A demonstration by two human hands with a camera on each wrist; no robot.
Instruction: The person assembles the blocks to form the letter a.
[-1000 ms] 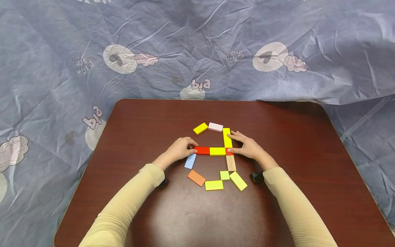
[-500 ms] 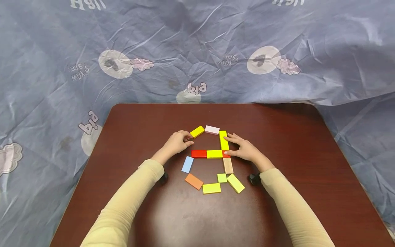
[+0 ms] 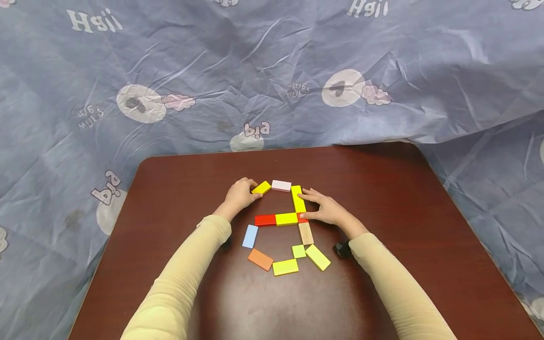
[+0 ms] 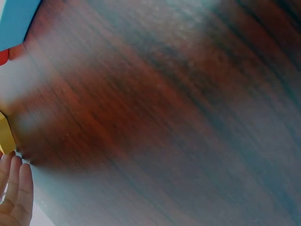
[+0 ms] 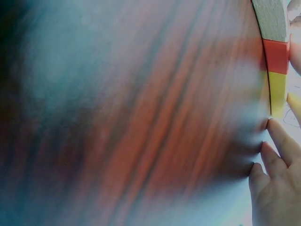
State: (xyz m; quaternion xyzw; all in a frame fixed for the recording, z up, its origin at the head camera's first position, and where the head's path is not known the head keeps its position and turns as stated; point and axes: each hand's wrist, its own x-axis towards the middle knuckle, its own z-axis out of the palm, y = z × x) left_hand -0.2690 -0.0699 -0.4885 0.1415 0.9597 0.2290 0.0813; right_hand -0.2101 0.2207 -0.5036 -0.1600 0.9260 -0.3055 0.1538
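In the head view my left hand (image 3: 240, 194) has its thumb and fingers around the near end of a tilted yellow block (image 3: 262, 188) at the upper left of the layout. The left wrist view shows its fingertips right by that yellow block (image 4: 5, 135). My right hand (image 3: 327, 208) lies with fingers spread, a fingertip on an upright yellow block (image 3: 297, 197) and the thumb on a small red block (image 3: 301, 217). A pink block (image 3: 281, 185) sits between the two yellow ones. Left of the red block runs a row of a yellow block (image 3: 286, 219) and a red block (image 3: 265, 220).
Below that row lie a blue block (image 3: 250, 236), an orange block (image 3: 260, 259), a lime-yellow block (image 3: 285, 267), a small green block (image 3: 299, 251), a slanted light-green block (image 3: 318, 257) and a wooden block (image 3: 306, 233). All rest on a dark brown table (image 3: 365, 184) before a blue-grey cloth (image 3: 238, 56).
My left hand has left the red block at the row's left end, moved up, and taken hold of the tilted yellow block. My right hand stays at its blocks; the head view has shifted.
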